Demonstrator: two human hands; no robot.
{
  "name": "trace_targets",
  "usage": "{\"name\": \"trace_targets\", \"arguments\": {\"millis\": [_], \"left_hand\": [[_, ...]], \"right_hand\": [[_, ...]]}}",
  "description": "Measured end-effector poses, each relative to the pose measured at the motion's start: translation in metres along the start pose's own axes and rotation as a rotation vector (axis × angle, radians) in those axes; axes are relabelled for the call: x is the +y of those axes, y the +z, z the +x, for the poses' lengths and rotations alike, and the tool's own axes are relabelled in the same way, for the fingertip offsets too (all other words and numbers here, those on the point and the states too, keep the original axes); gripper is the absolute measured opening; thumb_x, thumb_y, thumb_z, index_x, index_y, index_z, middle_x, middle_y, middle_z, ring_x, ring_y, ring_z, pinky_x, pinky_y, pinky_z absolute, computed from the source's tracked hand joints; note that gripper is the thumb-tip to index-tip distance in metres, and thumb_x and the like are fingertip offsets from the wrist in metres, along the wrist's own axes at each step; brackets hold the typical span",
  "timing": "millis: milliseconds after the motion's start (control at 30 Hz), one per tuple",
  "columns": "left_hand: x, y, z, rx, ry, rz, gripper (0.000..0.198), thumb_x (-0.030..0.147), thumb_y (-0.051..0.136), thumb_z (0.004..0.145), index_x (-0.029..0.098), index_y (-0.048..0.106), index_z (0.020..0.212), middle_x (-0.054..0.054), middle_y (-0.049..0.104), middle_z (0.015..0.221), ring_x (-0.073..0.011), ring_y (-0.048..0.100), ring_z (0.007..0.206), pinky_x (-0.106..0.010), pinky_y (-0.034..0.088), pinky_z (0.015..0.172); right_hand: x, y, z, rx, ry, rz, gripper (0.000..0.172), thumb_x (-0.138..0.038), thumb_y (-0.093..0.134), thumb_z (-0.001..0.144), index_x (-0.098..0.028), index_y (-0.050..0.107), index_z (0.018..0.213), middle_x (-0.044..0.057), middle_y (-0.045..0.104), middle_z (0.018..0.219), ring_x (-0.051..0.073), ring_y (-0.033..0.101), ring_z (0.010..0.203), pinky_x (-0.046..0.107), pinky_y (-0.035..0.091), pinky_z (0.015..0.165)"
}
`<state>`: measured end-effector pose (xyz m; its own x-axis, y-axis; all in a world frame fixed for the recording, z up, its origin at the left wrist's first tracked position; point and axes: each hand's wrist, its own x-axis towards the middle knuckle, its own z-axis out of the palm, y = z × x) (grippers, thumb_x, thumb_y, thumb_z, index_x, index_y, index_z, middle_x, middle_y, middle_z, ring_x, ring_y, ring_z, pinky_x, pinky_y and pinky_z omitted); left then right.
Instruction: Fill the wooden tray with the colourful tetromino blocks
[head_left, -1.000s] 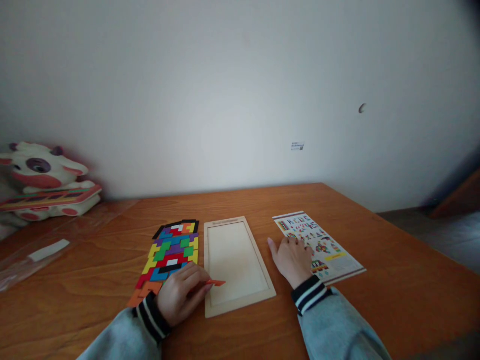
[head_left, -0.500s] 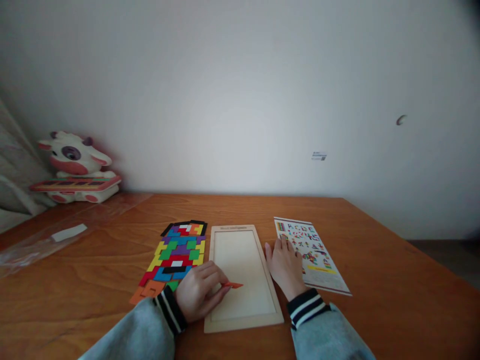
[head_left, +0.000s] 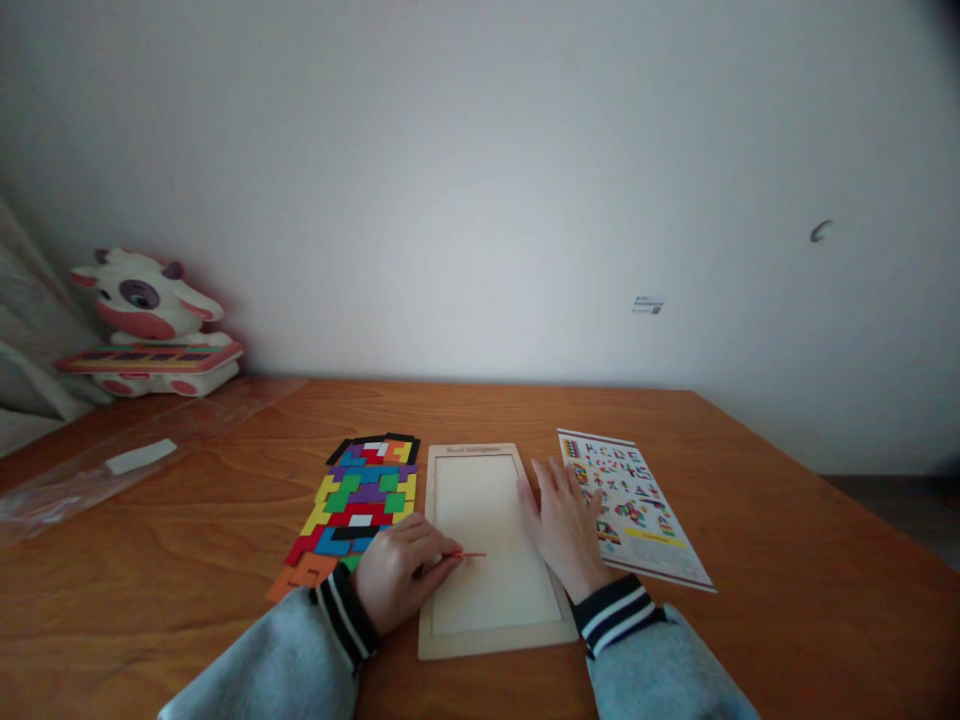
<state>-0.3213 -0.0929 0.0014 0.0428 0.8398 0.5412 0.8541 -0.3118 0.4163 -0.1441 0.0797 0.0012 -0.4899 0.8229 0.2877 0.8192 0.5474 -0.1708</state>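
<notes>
A thin orange-red piece is pinched between the thumb and fingers of my left hand, over the left part of a pale wooden tray. The piece is seen nearly edge-on. My right hand lies with its fingers spread across the tray's right rim, its fingertips close to the printed sheet. Nothing shows in that hand. Left of the tray, coloured flat pieces lie fitted together in a long shape, partly hidden at the bottom by my left hand and sleeve.
A cow-shaped toy keyboard stands at the back left of the wooden table. Clear plastic wrapping with a white label lies at the left. A pale wall rises behind the table.
My right hand has moved left from the sheet onto the tray's right rim, its fingers spreading. The orange-red piece in my left hand has turned more edge-on. The camera view has shifted slightly.
</notes>
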Motion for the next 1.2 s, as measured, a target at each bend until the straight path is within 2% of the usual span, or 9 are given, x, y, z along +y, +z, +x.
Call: {"name": "trace_targets", "arguments": {"millis": [167, 300, 367, 467, 567, 700, 867, 1067, 1200], "left_hand": [[-0.001, 0.002, -0.002, -0.003, -0.029, 0.027, 0.013, 0.023, 0.058, 0.093, 0.02, 0.07, 0.092, -0.003, 0.068, 0.074, -0.0167, 0.06, 0.073, -0.027, 0.046, 0.066], [-0.001, 0.002, -0.001, 0.008, -0.047, 0.049, 0.013, 0.022, 0.057, 0.092, 0.019, 0.07, 0.09, -0.003, 0.067, 0.07, -0.0167, 0.06, 0.069, -0.026, 0.045, 0.064], [0.0, 0.001, 0.0, 0.008, -0.058, 0.048, 0.014, 0.022, 0.057, 0.092, 0.019, 0.07, 0.089, -0.003, 0.067, 0.069, -0.0164, 0.06, 0.069, -0.026, 0.045, 0.064], [0.001, 0.0, 0.001, 0.032, -0.081, 0.04, 0.013, 0.022, 0.058, 0.092, 0.019, 0.071, 0.089, -0.002, 0.067, 0.07, -0.0152, 0.059, 0.067, -0.024, 0.045, 0.063], [0.001, 0.0, 0.001, 0.061, -0.117, 0.033, 0.014, 0.024, 0.058, 0.092, 0.019, 0.071, 0.09, -0.002, 0.065, 0.069, -0.0134, 0.057, 0.064, -0.022, 0.044, 0.058], [0.001, -0.001, 0.0, 0.103, -0.127, 0.029, 0.014, 0.026, 0.059, 0.092, 0.019, 0.071, 0.093, -0.001, 0.061, 0.068, -0.0118, 0.055, 0.06, -0.021, 0.045, 0.057], [0.003, -0.003, 0.001, 0.124, -0.129, -0.006, 0.016, 0.027, 0.057, 0.093, 0.018, 0.07, 0.093, -0.003, 0.063, 0.072, -0.0114, 0.056, 0.061, -0.02, 0.047, 0.057], [0.003, -0.004, 0.001, 0.124, -0.124, -0.01, 0.014, 0.027, 0.059, 0.093, 0.018, 0.069, 0.091, -0.002, 0.061, 0.068, -0.013, 0.056, 0.063, -0.021, 0.046, 0.058], [0.001, -0.003, 0.0, 0.101, -0.127, -0.006, 0.013, 0.028, 0.06, 0.092, 0.018, 0.068, 0.09, -0.002, 0.06, 0.069, -0.0126, 0.054, 0.062, -0.021, 0.044, 0.057]], "right_hand": [[0.004, 0.002, -0.002, -0.02, 0.05, 0.026, 0.055, -0.046, 0.032, 0.099, -0.012, 0.046, 0.141, 0.021, 0.049, 0.143, 0.038, 0.046, 0.129, 0.066, 0.03, 0.101], [0.006, 0.003, -0.005, 0.07, 0.035, 0.022, 0.056, -0.047, 0.037, 0.098, -0.01, 0.048, 0.138, 0.024, 0.057, 0.132, 0.04, 0.055, 0.117, 0.07, 0.028, 0.099], [0.006, 0.002, -0.004, 0.135, -0.076, 0.058, 0.045, -0.043, 0.041, 0.097, -0.014, 0.057, 0.127, 0.02, 0.062, 0.125, 0.037, 0.057, 0.113, 0.067, 0.026, 0.103], [0.001, -0.002, -0.005, 0.166, -0.36, 0.256, 0.029, -0.034, 0.048, 0.095, -0.019, 0.063, 0.115, 0.012, 0.066, 0.115, 0.028, 0.059, 0.107, 0.05, 0.038, 0.101], [-0.01, -0.008, -0.011, 0.125, -0.573, 0.467, 0.021, -0.027, 0.054, 0.093, -0.022, 0.063, 0.111, 0.007, 0.067, 0.106, 0.023, 0.06, 0.101, 0.041, 0.043, 0.094], [-0.02, -0.016, -0.02, 0.038, -0.719, 0.607, 0.018, -0.015, 0.053, 0.09, -0.023, 0.065, 0.1, 0.003, 0.069, 0.091, 0.019, 0.061, 0.088, 0.036, 0.044, 0.086], [-0.019, -0.02, -0.024, -0.048, -0.706, 0.717, 0.024, -0.013, 0.051, 0.087, -0.023, 0.066, 0.104, 0.003, 0.069, 0.089, 0.017, 0.062, 0.084, 0.033, 0.046, 0.081], [-0.022, -0.014, -0.026, -0.076, -0.673, 0.823, 0.013, -0.027, 0.058, 0.091, -0.023, 0.066, 0.099, 0.002, 0.067, 0.083, 0.015, 0.061, 0.076, 0.029, 0.049, 0.076], [-0.025, -0.011, -0.027, -0.087, -0.649, 0.843, 0.014, -0.028, 0.054, 0.095, -0.022, 0.067, 0.094, 0.003, 0.067, 0.084, 0.015, 0.061, 0.078, 0.029, 0.049, 0.075]]}}
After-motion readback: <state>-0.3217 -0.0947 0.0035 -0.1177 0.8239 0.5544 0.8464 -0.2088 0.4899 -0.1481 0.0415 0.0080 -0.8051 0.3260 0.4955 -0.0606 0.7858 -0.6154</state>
